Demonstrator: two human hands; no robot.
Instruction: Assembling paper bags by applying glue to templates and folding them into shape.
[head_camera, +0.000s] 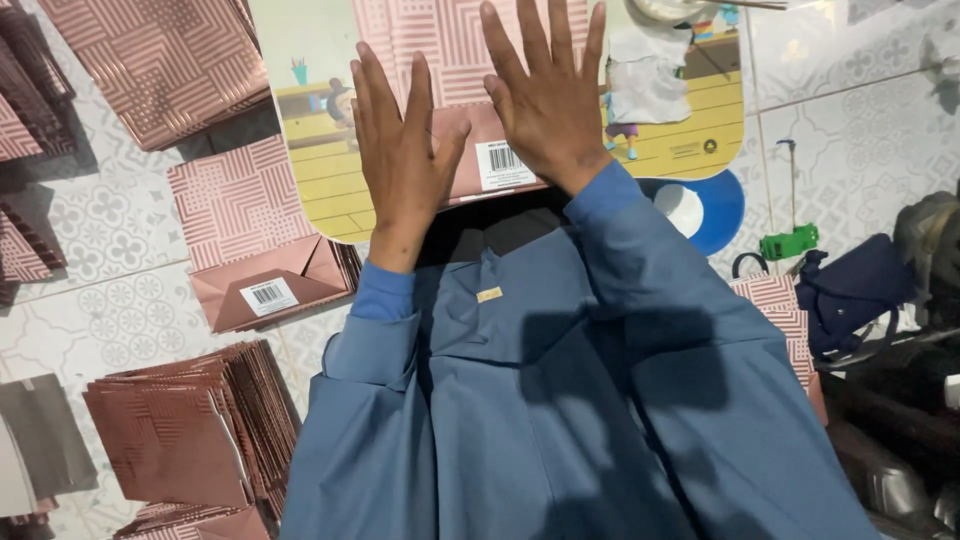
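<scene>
On the small yellow lap board (320, 190), both hands are flat w/ fingers spread, palms down, pressing a pink patterned paper bag (455, 50). Left hand (398, 150) sits on the bag's folded bottom flap, near its left edge, fingers pointing away from the person. Right hand (545, 95) lies just beside it, a bit further up, heel of palm touching the white barcode sticker (503, 163). Neither hand grips anything: fully open, nothing pinched, just pushing down. Bag lies flat across the board's middle, bottom end toward the person.

Blue sleeves fill the lower centre. Left of the board, on the tiled floor (120, 230), another folded bag (255, 245) w/ its own barcode label facing up. Below that, a thick stack of flat bags (190, 430), fanned edges showing. More bags top left (160, 60). Right side: blue round lid (715, 205) partly under the board, green plastic tool (788, 242) just beside it, dark navy pouch (860, 285) further right.
</scene>
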